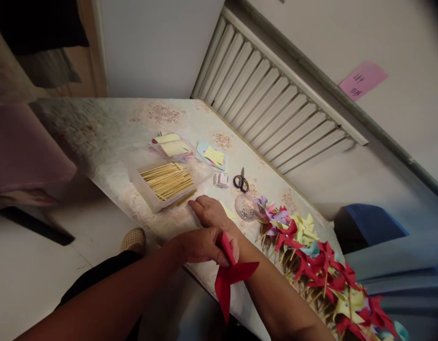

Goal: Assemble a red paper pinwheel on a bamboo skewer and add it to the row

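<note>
A folded red paper pinwheel [229,280] is pinched in my left hand [206,245], its blades pointing several ways. My right hand [207,211] reaches past it over the table, fingers closed and their tips beside a few loose wooden sticks [183,199]. Whether a stick is between those fingertips is too small to tell. Many more sticks [167,180] lie in a clear plastic box [153,203] just beyond. A round clear dish [245,208] of small shiny pieces stands right of my right hand.
Dark-handled scissors [241,182], a small white box [222,180] and coloured paper squares [214,156] lie on the flowered tablecloth [133,168]. More paper [174,146] is behind the plastic box. Finished pinwheels [313,263] crowd the right side. A radiator [276,99] lines the wall.
</note>
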### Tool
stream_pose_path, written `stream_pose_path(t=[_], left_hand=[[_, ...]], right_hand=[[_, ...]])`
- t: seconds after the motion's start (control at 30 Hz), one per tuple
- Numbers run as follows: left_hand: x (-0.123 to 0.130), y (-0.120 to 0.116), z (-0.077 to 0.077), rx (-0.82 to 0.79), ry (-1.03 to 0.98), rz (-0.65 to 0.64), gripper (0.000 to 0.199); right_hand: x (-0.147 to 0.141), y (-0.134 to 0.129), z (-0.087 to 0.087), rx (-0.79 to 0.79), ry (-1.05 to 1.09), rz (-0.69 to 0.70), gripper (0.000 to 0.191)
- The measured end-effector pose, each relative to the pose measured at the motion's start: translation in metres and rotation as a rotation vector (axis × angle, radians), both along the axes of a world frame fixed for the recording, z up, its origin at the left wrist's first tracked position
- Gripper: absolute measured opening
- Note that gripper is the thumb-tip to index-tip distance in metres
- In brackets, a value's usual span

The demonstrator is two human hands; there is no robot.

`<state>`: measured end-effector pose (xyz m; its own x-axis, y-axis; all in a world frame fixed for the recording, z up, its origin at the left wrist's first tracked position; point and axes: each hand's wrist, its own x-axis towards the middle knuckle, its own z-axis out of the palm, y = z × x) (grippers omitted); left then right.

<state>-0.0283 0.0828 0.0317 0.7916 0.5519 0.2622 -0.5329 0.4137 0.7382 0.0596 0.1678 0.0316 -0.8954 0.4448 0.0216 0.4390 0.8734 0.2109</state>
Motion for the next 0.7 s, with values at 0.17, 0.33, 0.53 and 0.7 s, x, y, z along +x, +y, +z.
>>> stream_pose_path(t=[0.17,0.33,0.53,0.7], left_hand=[[-0.003,-0.001,0.005,-0.020,0.059,0.051,0.035],[-0.002,-0.001,0.011,-0.021,0.102,0.078,0.034],[-0.003,0.001,0.010,-0.051,0.095,0.096,0.037],[-0.006,0.001,0.010,-0.043,0.081,0.093,0.038]], right_hand=[[-0.021,0.008,-0.012,0.015,-0.116,0.016,0.029],[-0.031,0.009,-0.016,-0.023,-0.118,0.000,0.029],[-0.038,0.014,-0.018,0.012,-0.166,0.010,0.023],[-0.040,0.018,-0.019,0.063,-0.175,0.050,0.023]])
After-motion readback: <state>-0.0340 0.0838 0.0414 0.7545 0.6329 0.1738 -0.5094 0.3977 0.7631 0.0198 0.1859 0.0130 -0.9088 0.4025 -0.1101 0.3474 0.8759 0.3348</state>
